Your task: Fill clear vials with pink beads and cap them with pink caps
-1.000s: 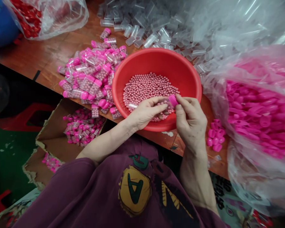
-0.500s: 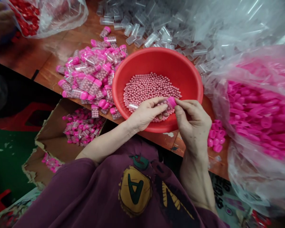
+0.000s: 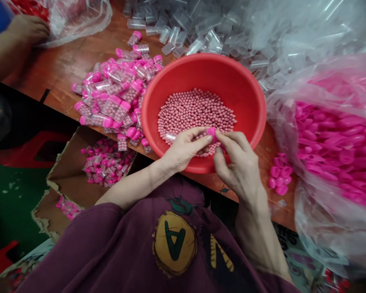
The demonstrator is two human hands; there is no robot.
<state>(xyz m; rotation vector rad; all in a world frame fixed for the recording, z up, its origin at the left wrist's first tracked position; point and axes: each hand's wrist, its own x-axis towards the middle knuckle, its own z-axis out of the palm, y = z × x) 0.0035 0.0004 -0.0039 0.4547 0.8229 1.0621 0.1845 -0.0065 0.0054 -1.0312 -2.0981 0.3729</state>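
Observation:
Over the red plastic basin my left hand is shut on a clear plastic tube, which lies along its fingers. A pink cap sits on the tube's end. The fingertips of my right hand press on this cap, with the thumb lower down. Both hands hover above pink beads that fill the basin's bottom. My left fingers partly hide the tube, so its contents are hard to see.
Capped bead-filled tubes lie heaped left of the basin on a wooden table. Empty clear tubes lie behind it. A plastic bag of pink caps bulges at right. A co-worker's hand rests at top left.
My right hand has shifted left, its fingers now nearer the tube's capped end. The co-worker's arm has come further into view at top left. The view has tilted slightly.

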